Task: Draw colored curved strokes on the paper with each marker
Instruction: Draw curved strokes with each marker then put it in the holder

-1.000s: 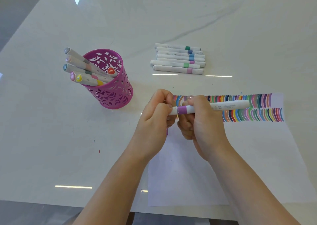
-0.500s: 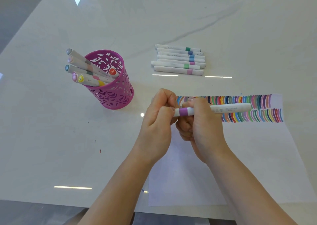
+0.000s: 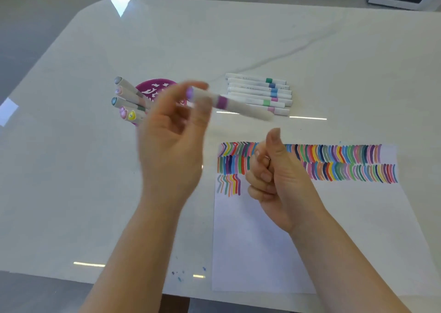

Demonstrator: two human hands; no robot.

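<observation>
While the left hand [image 3: 171, 140] is raised above the table [image 3: 71, 169], up and to the left of the paper [image 3: 262, 241], its thumb and fingertips pinch the purple-banded marker [image 3: 229, 103] near its purple-tipped end. The rest of the barrel sticks out towards the space beyond the paper's top edge. The marker is motion-blurred, so I cannot tell whether its far end is capped. The right hand [image 3: 274, 176] hovers over the paper's upper part, fingers curled in and thumb up, with nothing showing inside it. Two full rows of coloured strokes [image 3: 346, 162] cross the top of the paper, and a short third row starts at its left edge. A pink pen cup [image 3: 155, 88] holding more markers stands up and left of the paper, and a row of capped markers [image 3: 257, 93] lies beyond its top edge.

The marker looks light and rigid, with a smooth plastic barrel that probably slips a little in a tip-end pinch. A steadier hold is likely on the barrel just beside the coloured band, since gripping a cap alone may pull it loose
</observation>
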